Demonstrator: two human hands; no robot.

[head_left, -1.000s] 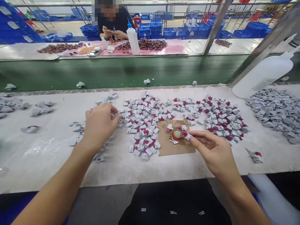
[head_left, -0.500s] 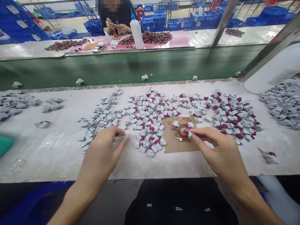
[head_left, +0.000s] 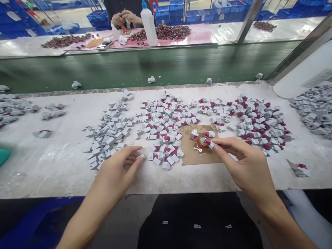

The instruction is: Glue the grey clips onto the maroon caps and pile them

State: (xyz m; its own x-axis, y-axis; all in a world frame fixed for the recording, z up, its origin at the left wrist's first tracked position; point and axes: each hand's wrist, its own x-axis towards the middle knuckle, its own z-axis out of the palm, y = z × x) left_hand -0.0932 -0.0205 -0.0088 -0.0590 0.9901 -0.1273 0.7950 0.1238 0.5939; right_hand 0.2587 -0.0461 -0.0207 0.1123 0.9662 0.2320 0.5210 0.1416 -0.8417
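Note:
Between the thumb and fingertips of my left hand [head_left: 118, 169] is a small light-grey piece [head_left: 140, 156], mostly hidden by the fingers. My right hand [head_left: 247, 167] pinches a small grey-and-maroon piece [head_left: 211, 145], its maroon end at a red-rimmed round dish [head_left: 199, 143] of clear liquid. The dish sits on a brown cardboard square [head_left: 190, 159], wet around it, with two more grey-and-maroon pieces [head_left: 194, 133] at its far side. Left of the cardboard lies a heap of such pieces [head_left: 166, 129]; plain grey pieces [head_left: 114, 121] are heaped beyond my left hand.
More grey-and-maroon pieces [head_left: 259, 124] are piled at the right, near a large white bottle [head_left: 303, 74]. Along the green belt [head_left: 181, 62] sit several small grey clusters. Across it, a person's hands [head_left: 127, 19] work behind a white squeeze bottle [head_left: 149, 27].
The view has tilted down slightly. The clusters on the belt have shifted left, and another shows at the right. Both hands keep their pinches, almost in place.

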